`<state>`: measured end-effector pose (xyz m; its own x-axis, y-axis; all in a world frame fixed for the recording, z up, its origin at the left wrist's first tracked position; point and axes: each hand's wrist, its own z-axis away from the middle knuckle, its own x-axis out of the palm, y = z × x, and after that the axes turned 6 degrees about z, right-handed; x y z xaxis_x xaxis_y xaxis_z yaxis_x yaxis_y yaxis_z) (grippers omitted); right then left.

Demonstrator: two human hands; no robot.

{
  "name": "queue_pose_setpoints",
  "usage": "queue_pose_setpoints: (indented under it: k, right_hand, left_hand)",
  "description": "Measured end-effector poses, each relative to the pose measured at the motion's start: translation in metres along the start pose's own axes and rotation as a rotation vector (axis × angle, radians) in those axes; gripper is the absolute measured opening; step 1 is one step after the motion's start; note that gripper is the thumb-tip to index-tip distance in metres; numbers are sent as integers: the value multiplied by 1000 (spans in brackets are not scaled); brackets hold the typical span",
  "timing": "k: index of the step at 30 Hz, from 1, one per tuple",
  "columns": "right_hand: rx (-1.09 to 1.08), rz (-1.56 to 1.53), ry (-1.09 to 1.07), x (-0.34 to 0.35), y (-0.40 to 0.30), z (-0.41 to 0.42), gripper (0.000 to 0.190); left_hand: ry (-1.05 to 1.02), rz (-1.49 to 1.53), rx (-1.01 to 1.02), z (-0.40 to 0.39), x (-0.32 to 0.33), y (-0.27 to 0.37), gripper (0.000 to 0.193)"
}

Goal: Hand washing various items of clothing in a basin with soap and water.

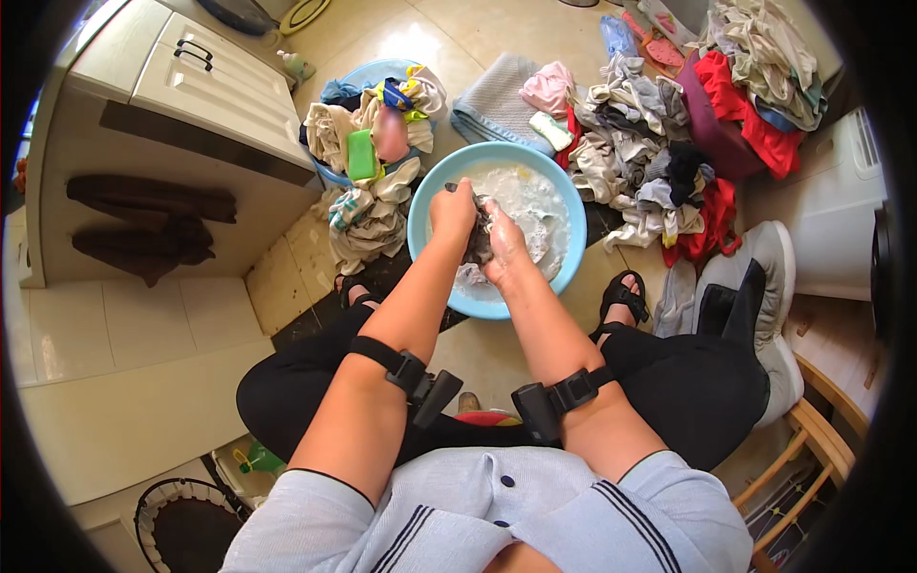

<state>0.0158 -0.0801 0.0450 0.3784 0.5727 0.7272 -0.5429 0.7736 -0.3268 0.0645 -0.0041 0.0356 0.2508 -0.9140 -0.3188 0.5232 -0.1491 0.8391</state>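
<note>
Between my knees on the floor stands a light-blue plastic basin (575, 236) of cloudy, sudsy water (494, 174). Over it, my left hand (454, 211) and my right hand (506, 240) grip a wet dark-grey cloth (478, 247) bunched between them. My left thumb lies along its top, while my right palm presses its other side. Pale wet fabric (539, 240) lies in the suds beside and below my hands. Most of the dark cloth is hidden by my fingers, so its kind cannot be made out.
A blue tub (365, 70) heaped with clothes, a green soap bar (362, 154) on top, stands ahead left. Ahead lies a folded grey towel (494, 97) with a white-green bar (551, 131). Laundry piles (630, 136) and a maroon container (706, 122) fill the right, near a padded seat (770, 286).
</note>
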Motion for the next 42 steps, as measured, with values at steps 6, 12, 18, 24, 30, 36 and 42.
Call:
queue_pose_setpoints:
  k: [6,12,18,24,30,36,42]
  right_hand:
    - [65,-159,-262,-63,-2,-30,38]
    - [71,-109,-74,-5,7,-4,29]
    - [114,-261,-554,-65,4,-32,26]
    - [20,-142,-247,6,0,6,30]
    - [-57,-46,-239,-4,-10,1,25]
    - [-58,243,-232,-16,-19,-3,14]
    - [-236,275,-43,-2,-18,2,4]
  left_hand:
    - [-182,-546,840,102,6,11,29]
    - [17,-620,385,50,-2,27,37]
    - [-89,-495,781,112,11,19,30]
    - [12,-302,364,18,-31,11,29]
    - [-575,58,162,18,-63,17,30]
    - [-891,139,-154,27,-77,48,61]
    - [-728,-434,214,38,-68,51,74]
